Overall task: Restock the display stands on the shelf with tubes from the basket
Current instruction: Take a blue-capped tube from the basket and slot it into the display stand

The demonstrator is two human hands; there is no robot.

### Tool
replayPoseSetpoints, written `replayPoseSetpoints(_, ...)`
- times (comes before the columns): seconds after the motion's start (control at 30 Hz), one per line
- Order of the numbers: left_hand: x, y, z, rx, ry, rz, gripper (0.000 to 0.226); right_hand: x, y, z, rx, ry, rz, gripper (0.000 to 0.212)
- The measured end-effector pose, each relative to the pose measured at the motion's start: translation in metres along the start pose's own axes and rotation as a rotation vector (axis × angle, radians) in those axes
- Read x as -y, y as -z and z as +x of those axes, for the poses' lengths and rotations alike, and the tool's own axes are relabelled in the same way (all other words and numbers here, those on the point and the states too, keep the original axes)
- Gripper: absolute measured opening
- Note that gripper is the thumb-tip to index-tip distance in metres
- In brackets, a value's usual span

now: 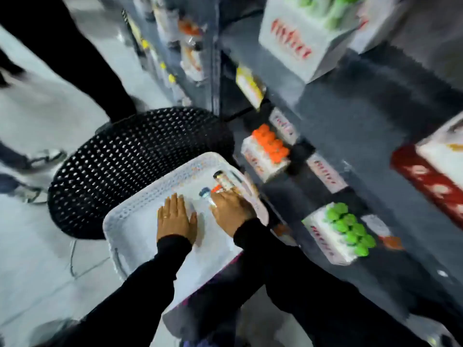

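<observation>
Tubes (221, 182) are touched in the white basket (140, 209) by the right hand (231, 212), seemingly unclosed through the blur; the left hand (175, 217) is laid flat, fingers spread.

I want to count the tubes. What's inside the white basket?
Both hands, left and right, are in the basket. A few tubes show by the right fingers. Anything under the hands is hidden.

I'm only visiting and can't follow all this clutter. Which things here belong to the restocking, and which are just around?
Part of the job:
- white basket
- tubes in it
- orange-capped stand
- green-capped stand
- left hand, right hand

Just around:
- black chair
- red box
- another person's legs
</observation>
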State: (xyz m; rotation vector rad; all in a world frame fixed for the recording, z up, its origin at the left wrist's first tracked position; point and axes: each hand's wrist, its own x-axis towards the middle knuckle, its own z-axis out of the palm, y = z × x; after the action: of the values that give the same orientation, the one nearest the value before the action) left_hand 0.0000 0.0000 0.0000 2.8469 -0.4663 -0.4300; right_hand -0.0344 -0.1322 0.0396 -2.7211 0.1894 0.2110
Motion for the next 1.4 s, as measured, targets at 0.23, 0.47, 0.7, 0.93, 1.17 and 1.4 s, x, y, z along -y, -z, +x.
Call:
replayPoseSetpoints(0.23,0.032,-0.058,-0.005,0.121,0.122,0.012,0.068,0.004,-0.043,0.045,0.206,-0.133,-0.245,0.058)
replayPoseSetpoints(0.47,0.043,-0.078,-0.006,0.059,0.091,0.064,0.073,0.006,-0.053,0.077,0.158,-0.103,-0.444,0.046)
replayPoseSetpoints(0.7,0.042,-0.08,-0.005,0.014,0.054,0.058,0.079,0.019,-0.017,0.055,0.181,-0.044,-0.286,0.024)
replayPoseSetpoints(0.93,0.03,-0.062,-0.003,0.138,0.068,0.069,0.076,0.018,0.066,0.013,0.238,-0.219,-0.085,0.022)
replayPoseSetpoints(1.17,-0.098,0.014,0.042,-0.142,-0.431,-0.102,0.063,-0.007,0.203,-0.068,0.127,-0.412,-0.102,0.036)
replayPoseSetpoints(1.4,-0.264,0.092,0.019,-0.326,-0.86,-0.215,0.063,-0.024,0.287,-0.164,0.023,-0.52,-0.142,0.02)
